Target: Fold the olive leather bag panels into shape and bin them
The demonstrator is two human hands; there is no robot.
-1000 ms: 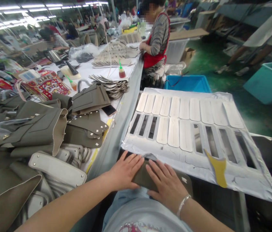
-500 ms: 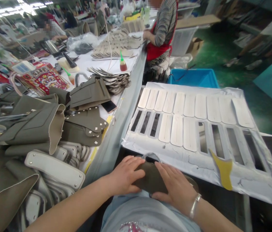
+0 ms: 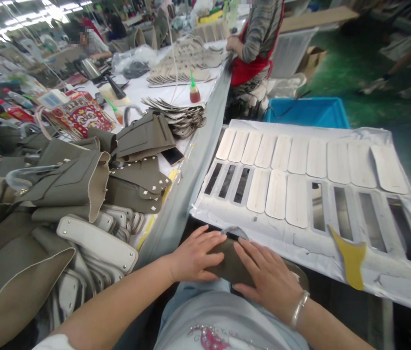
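An olive-green leather bag piece (image 3: 230, 265) lies across my lap, with a plastic-wrapped handle (image 3: 237, 230) arching at its far edge. On its left part my left hand (image 3: 197, 255) rests palm down, fingers spread. My right hand (image 3: 269, 272), with a silver bracelet (image 3: 299, 310) at the wrist, lies flat over the right part, fingers stretched out. Both hands touch the piece from above; its underside is hidden. Just beyond the right hand is a rack (image 3: 223, 214) wrapped in white, bearing rows of pale oblong strips (image 3: 296, 199).
To the left, olive bag bodies (image 3: 62, 187) are heaped beside pale riveted panels (image 3: 98, 243). A phone (image 3: 173, 155) and a glue bottle (image 3: 194, 90) stand or lie on the table. Yellow material (image 3: 351, 257) hangs on the rack's front edge. Beyond are a blue bin (image 3: 307, 112) and a co-worker (image 3: 259, 43).
The view has shifted, so the surroundings sit slightly further right in the picture. Both hands stay on the olive piece, with only slight movement of the fingers.
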